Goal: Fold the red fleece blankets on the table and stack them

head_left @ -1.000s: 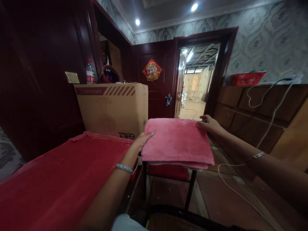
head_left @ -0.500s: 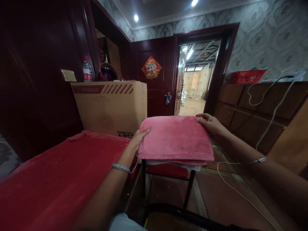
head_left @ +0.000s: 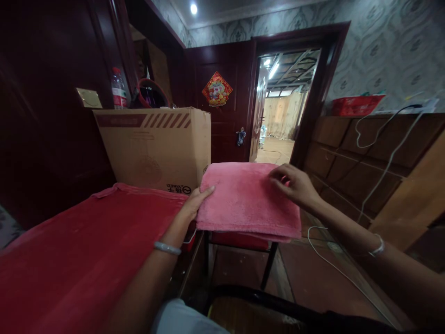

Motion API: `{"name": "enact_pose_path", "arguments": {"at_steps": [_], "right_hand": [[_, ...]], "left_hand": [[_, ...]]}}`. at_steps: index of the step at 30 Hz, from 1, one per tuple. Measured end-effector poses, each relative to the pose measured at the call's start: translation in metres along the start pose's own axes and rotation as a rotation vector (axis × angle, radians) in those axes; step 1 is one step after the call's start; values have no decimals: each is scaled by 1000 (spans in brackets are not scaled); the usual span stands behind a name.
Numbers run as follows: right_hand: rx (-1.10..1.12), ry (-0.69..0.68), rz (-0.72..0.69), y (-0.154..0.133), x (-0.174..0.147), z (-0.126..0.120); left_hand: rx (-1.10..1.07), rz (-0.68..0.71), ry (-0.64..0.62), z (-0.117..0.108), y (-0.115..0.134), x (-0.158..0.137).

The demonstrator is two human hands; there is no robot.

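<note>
A folded pink plush towel [head_left: 239,204] lies in layers on a chair with a red seat [head_left: 239,240]. My left hand [head_left: 199,200] grips the towel's left edge, its thumb on top and the fingers hidden beneath. Over the towel's right part is my right hand [head_left: 295,186], fingers bent and thumb a little apart from them. Pink shows through the gap, and nothing is seen held there. Whether its fingertips touch the cloth I cannot tell.
A red cloth [head_left: 100,236] covers the surface at left. Behind it stands a cardboard box [head_left: 153,148] with a bottle [head_left: 118,90] on top. At right, a red basket [head_left: 358,105] sits on a wooden cabinet [head_left: 375,157]. A white cable [head_left: 333,257] runs across the floor.
My right hand has left the towel's far right corner and moved left over its top. My left hand keeps its hold on the left edge. The camera view has shifted slightly.
</note>
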State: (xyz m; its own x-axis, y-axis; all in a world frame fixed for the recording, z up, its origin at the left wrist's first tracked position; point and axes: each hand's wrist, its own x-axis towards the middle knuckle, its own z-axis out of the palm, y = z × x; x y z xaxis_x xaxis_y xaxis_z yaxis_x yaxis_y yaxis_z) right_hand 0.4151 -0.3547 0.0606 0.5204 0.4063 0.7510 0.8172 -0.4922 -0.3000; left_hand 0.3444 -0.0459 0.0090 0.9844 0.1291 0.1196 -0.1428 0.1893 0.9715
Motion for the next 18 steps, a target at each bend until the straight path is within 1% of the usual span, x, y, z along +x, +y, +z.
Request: {"name": "enact_pose_path", "arguments": {"at_steps": [2, 3, 4, 6, 10, 14, 18], "right_hand": [[96, -173, -102, -19, -6, 10], [124, -234, -131, -25, -10, 16], [136, -271, -148, -28, -14, 21], [109, -302, -169, -30, -22, 30], [-39, -279, -229, -31, -31, 42], [-141, -216, -316, -34, -34, 49], [-201, -136, -387, -31, -38, 54]], "left_hand": [[-17, 10, -32, -3, -4, -2], [-15, 18, -40, -4, -7, -3], [-11, 24, -42, -6, -9, -4], [-5, 30, -25, -8, -12, -4], [-15, 20, 10, -10, -15, -3], [-19, 7, 20, -9, -15, -3], [-21, 3, 17, -8, -14, -5]]}}
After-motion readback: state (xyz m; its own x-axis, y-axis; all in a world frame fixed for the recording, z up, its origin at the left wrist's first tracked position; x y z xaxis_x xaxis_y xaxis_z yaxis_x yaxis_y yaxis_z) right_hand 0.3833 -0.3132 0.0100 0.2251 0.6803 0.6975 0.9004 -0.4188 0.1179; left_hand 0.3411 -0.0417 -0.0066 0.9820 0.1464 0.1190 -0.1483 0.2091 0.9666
